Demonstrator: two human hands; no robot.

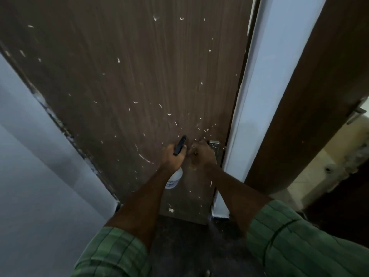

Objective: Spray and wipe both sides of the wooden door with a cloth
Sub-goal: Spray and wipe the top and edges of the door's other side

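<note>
Left hand (172, 156) grips a white plastic spray bottle with black trigger (175, 177), judged light, best held at the neck; right hand (202, 155), clenched against the dark brown wooden door (129, 76) beside its metal handle plate (214, 145), hides any cloth.

left hand (173, 156): fingers curled, gripping | right hand (202, 155): fisted, arm extended

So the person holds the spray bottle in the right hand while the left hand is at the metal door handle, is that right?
Not quite: the hands are swapped. In the head view the left hand grips the spray bottle, its black head pointing at the wooden door, while the right hand is at the metal door handle.
</note>
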